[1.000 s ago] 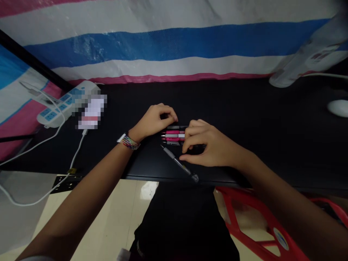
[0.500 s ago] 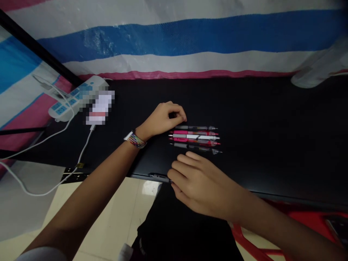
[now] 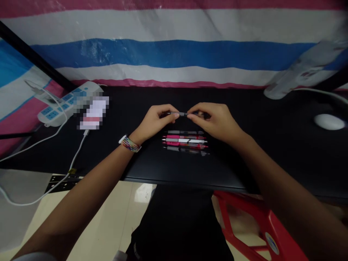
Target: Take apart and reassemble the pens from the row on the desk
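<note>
A dark pen with a grey grip (image 3: 183, 114) lies crosswise between my two hands, just beyond a row of pens. My left hand (image 3: 159, 117), with a woven bracelet at the wrist, pinches its left end between thumb and fingers. On its right end, the thumb and fingers of my right hand (image 3: 213, 117) are closed. Closer to me, several pens lie side by side on the black table (image 3: 168, 166): a grey-gripped clear pen (image 3: 185, 132), a white pen (image 3: 187, 141), a pink-gripped red pen (image 3: 187, 145) and another clear pen (image 3: 187, 149) among them.
At the left lie a white power strip (image 3: 54, 112) and a blurred-out phone (image 3: 94, 114) with a white cable (image 3: 81, 143). A white mouse (image 3: 329, 121) sits far right, near a pale cylinder (image 3: 277, 88). Below the table edge is a red stool (image 3: 272, 224).
My right hand has moved from the table's front edge, with a pen, up beyond the row. My left hand now grips that pen's other end. The view has shifted somewhat.
</note>
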`<action>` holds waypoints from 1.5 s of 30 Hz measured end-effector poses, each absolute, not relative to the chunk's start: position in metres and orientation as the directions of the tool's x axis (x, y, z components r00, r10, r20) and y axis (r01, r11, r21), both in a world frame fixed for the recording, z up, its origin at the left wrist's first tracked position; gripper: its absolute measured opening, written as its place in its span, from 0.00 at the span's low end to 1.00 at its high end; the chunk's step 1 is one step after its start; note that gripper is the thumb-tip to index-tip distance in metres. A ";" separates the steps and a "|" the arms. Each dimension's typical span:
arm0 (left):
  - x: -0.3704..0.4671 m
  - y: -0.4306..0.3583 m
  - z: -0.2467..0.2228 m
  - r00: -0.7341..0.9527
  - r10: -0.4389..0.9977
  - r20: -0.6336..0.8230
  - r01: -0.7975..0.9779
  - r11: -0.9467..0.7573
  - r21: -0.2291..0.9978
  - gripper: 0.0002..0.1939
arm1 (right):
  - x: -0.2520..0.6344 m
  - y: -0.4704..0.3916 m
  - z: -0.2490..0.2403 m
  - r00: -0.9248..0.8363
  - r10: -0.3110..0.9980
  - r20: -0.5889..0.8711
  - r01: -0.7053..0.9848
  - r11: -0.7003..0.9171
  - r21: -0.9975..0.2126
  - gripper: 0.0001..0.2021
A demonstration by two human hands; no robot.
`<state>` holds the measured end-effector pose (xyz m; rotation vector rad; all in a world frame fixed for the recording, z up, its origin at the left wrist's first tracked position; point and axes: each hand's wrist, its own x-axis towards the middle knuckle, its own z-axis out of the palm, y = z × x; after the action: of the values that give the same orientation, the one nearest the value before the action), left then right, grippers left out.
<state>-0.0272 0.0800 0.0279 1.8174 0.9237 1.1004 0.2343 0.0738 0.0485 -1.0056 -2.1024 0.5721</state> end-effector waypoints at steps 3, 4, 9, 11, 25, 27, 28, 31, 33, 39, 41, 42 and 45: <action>-0.027 0.080 0.026 0.296 0.878 0.377 0.253 -0.453 0.855 0.14 | 0.241 0.083 0.041 -0.261 0.909 0.325 0.322 0.400 -0.858 0.11; -0.028 0.080 0.027 0.273 0.878 0.393 0.285 -0.464 0.839 0.12 | 0.242 0.084 0.039 -0.235 0.937 0.257 0.233 0.312 -0.921 0.12; -0.030 0.080 0.028 0.237 0.875 0.421 0.386 -0.483 0.786 0.12 | 0.245 0.085 0.034 -0.236 0.970 0.064 -0.057 0.052 -0.997 0.17; -0.031 0.081 0.028 0.251 0.881 0.402 0.380 -0.471 0.796 0.15 | 0.243 0.085 0.033 -0.219 0.973 0.079 -0.088 0.061 -0.994 0.19; -0.028 0.079 0.028 0.244 0.889 0.387 0.334 -0.452 0.827 0.26 | 0.239 0.085 0.033 -0.198 0.968 0.155 -0.135 0.130 -0.982 0.18; -0.028 0.080 0.027 0.214 0.892 0.398 0.328 -0.449 0.831 0.20 | 0.240 0.084 0.034 -0.205 0.972 0.111 -0.176 0.075 -0.982 0.19; -0.029 0.080 0.027 0.205 0.894 0.398 0.331 -0.446 0.832 0.20 | 0.240 0.083 0.034 -0.208 0.973 0.102 -0.192 0.061 -0.979 0.20; -0.029 0.080 0.028 0.185 0.902 0.389 0.354 -0.431 0.830 0.32 | 0.240 0.084 0.033 -0.225 0.969 0.105 -0.211 0.056 -0.976 0.21; -0.028 0.081 0.029 0.157 0.911 0.382 0.325 -0.413 0.851 0.30 | 0.239 0.084 0.032 -0.215 0.971 0.106 -0.215 0.059 -0.975 0.21; -0.029 0.087 0.027 0.143 0.916 0.374 0.205 -0.397 0.895 0.23 | 0.240 0.085 0.029 -0.152 0.984 0.092 -0.229 0.056 -0.972 0.20; -0.030 0.088 0.026 0.131 0.929 0.345 0.212 -0.366 0.906 0.26 | 0.240 0.084 0.028 -0.157 0.983 0.093 -0.242 0.053 -0.969 0.21; -0.030 0.088 0.025 0.128 0.932 0.338 0.200 -0.358 0.912 0.24 | 0.239 0.083 0.028 -0.157 0.983 0.093 -0.250 0.052 -0.967 0.21; -0.030 0.088 0.025 0.135 0.917 0.375 0.160 -0.394 0.905 0.25 | 0.238 0.082 0.028 -0.153 0.984 0.089 -0.255 0.047 -0.966 0.21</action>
<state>-0.0305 0.0884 0.0246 1.6880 1.0517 1.3222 0.2378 0.0819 0.0276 -0.8884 -1.1655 1.3845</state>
